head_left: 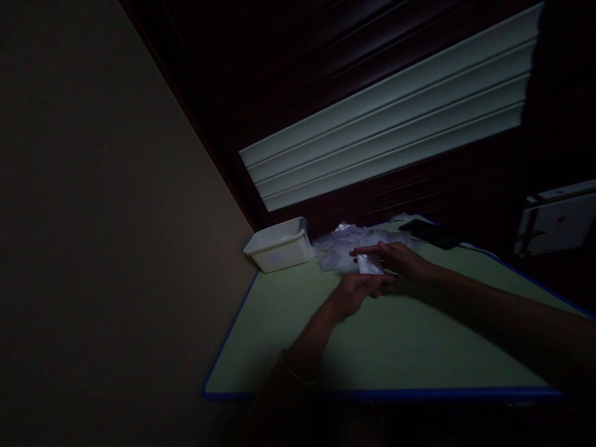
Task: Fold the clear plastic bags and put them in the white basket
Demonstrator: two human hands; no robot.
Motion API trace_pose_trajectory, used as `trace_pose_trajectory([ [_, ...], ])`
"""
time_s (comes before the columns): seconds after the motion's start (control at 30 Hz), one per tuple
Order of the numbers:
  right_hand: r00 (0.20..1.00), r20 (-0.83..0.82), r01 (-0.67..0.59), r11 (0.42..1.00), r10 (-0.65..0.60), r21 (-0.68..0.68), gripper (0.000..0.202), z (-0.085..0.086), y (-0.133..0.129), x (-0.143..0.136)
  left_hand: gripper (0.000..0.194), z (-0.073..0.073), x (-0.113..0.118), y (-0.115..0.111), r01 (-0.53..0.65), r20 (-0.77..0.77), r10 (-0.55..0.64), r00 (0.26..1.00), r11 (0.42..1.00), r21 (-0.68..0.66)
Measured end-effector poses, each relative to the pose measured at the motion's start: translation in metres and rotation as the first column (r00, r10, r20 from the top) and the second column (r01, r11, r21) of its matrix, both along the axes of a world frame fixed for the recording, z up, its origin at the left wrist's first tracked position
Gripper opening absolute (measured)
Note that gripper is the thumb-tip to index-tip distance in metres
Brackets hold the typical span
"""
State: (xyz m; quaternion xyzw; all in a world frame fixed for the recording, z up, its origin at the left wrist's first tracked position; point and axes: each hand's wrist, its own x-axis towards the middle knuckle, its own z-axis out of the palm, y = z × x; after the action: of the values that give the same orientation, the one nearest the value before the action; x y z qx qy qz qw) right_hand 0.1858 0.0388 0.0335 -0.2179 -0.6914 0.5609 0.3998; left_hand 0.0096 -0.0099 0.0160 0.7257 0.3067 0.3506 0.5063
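Between my two hands is a small clear plastic bag (370, 264), shiny and pale. My left hand (354, 293) grips its lower edge, fingers pointing right. From the other side my right hand (399, 257) reaches in over the bag's upper edge, with its fingers closed on it. What the bag contains, if anything, is too dark to make out. Just behind my hands lies a loose pile of clear plastic bags (336, 253) on the pale green table (419, 335).
A white plastic bin (279, 251) stands at the table's back left corner, against the wall (116, 248). A dark flat object (433, 234) lies at the back right, with a pale cable (479, 249) beside it. Dark panelling with pale slats (395, 112) rises behind.
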Motion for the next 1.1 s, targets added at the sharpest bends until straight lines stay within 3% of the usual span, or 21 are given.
trace_pose_trajectory([
  [0.13,0.999,-0.046,-0.011,0.993,0.006,-0.121,0.055,-0.002,0.0,-0.001,0.057,-0.001,-0.001,0.001,-0.013,-0.026,0.013,1.0,1.0,0.006],
  [0.3,0.999,-0.044,-0.005,0.999,0.004,-0.032,0.052,-0.005,0.006,0.001,0.06,0.0,0.0,0.0,0.009,-0.012,-0.009,1.0,1.0,-0.006],
  [0.6,0.996,-0.072,0.055,0.998,-0.055,0.009,0.051,-0.007,0.014,0.005,0.062,0.002,0.0,-0.002,0.096,0.021,-0.095,0.995,0.993,-0.069],
  [0.67,0.995,-0.072,0.063,0.998,-0.062,0.009,0.05,-0.007,0.016,0.005,0.064,0.003,-0.001,-0.003,0.058,0.014,-0.057,0.998,0.995,-0.079],
  [0.83,0.995,-0.087,0.04,0.999,-0.041,-0.004,0.055,-0.008,0.016,0.004,0.066,0.003,-0.005,0.002,-0.166,0.053,0.168,0.984,0.985,-0.05],
  [1.1,1.0,0.018,-0.009,0.996,0.008,0.084,0.06,0.0,-0.001,0.0,0.061,0.001,-0.003,0.01,-0.234,0.223,0.236,0.946,0.972,-0.038],
])
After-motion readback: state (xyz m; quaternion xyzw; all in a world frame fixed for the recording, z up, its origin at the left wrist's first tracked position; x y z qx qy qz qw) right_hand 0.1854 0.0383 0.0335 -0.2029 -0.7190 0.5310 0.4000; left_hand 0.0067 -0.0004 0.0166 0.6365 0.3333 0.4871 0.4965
